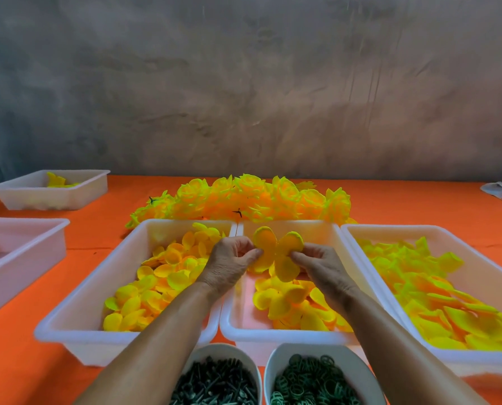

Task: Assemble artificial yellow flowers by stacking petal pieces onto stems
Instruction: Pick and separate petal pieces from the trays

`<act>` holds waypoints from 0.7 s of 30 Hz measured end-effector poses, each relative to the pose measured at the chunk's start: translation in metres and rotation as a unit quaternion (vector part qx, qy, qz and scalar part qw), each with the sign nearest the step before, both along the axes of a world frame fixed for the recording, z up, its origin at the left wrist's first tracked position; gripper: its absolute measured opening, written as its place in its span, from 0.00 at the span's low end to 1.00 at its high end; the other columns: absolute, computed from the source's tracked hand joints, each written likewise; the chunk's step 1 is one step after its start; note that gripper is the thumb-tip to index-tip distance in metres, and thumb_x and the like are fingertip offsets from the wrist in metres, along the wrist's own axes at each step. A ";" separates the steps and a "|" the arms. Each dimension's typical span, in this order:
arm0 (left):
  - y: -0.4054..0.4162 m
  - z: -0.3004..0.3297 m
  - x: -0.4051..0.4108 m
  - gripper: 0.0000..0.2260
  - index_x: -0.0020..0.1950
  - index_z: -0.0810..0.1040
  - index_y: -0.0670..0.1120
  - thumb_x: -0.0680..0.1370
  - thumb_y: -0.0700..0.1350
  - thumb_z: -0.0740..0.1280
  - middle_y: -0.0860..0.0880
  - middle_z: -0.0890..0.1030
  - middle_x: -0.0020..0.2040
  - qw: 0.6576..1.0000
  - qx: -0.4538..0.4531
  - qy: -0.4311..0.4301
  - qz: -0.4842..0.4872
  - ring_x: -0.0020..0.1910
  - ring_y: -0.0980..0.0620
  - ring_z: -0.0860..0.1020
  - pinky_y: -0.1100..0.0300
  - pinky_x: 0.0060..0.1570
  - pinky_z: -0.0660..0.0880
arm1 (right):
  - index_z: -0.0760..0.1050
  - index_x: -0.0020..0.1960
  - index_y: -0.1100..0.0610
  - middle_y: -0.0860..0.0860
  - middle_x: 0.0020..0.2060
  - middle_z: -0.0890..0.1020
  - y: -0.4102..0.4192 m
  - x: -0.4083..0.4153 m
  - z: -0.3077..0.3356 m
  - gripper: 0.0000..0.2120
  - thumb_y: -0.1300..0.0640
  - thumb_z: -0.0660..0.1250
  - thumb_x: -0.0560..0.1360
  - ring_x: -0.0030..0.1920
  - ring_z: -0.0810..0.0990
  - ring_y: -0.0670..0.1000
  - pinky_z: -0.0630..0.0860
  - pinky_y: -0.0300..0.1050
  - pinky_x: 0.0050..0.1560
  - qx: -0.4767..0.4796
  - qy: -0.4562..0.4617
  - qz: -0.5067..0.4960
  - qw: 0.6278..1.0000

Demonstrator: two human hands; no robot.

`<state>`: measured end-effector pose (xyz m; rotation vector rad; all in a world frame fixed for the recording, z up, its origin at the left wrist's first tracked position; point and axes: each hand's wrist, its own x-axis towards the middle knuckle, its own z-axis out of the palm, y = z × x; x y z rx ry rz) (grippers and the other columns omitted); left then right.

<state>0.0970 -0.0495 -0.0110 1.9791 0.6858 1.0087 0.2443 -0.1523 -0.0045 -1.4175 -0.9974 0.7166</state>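
Both hands hold one yellow petal piece (279, 252) with rounded lobes above the middle white tray (333, 238). My left hand (232, 261) pinches its left side with curled fingers. My right hand (317, 264) pinches its right side. Whether a stem sits behind the piece is hidden. Loose petal pieces (290, 302) lie in the middle tray below. More petals (156, 282) fill the left tray (77, 311), and larger petals (436, 293) fill the right tray (477, 252). A row of finished yellow flowers (243, 200) lies behind the trays.
Two white bowls stand at the near edge: one with dark green stems (214, 381), one with green rings (311, 381). A white tray (24, 244) sits at the far left, another (51, 191) with a few petals behind it. Orange cloth (10, 346) covers the table.
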 end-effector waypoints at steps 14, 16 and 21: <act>-0.001 -0.001 0.000 0.05 0.45 0.83 0.41 0.70 0.35 0.73 0.47 0.84 0.40 0.994 -0.079 -0.037 -0.068 0.40 0.56 0.81 0.64 0.43 0.78 | 0.81 0.45 0.55 0.52 0.40 0.84 0.000 0.005 0.000 0.04 0.62 0.68 0.74 0.38 0.82 0.49 0.78 0.38 0.32 0.016 0.038 0.011 0.999; -0.001 0.000 0.000 0.07 0.44 0.82 0.38 0.69 0.39 0.75 0.44 0.84 0.40 0.995 -0.072 -0.035 -0.057 0.39 0.56 0.80 0.63 0.42 0.77 | 0.81 0.44 0.56 0.52 0.37 0.84 0.000 0.004 -0.001 0.04 0.62 0.68 0.74 0.36 0.82 0.48 0.78 0.38 0.31 0.008 0.026 0.007 1.000; 0.002 -0.001 0.000 0.04 0.45 0.82 0.35 0.73 0.35 0.71 0.40 0.82 0.42 0.996 -0.076 -0.022 -0.047 0.41 0.49 0.77 0.54 0.45 0.74 | 0.81 0.43 0.55 0.52 0.36 0.84 0.000 0.003 0.001 0.07 0.66 0.71 0.69 0.36 0.82 0.49 0.76 0.42 0.38 -0.011 0.009 0.036 0.999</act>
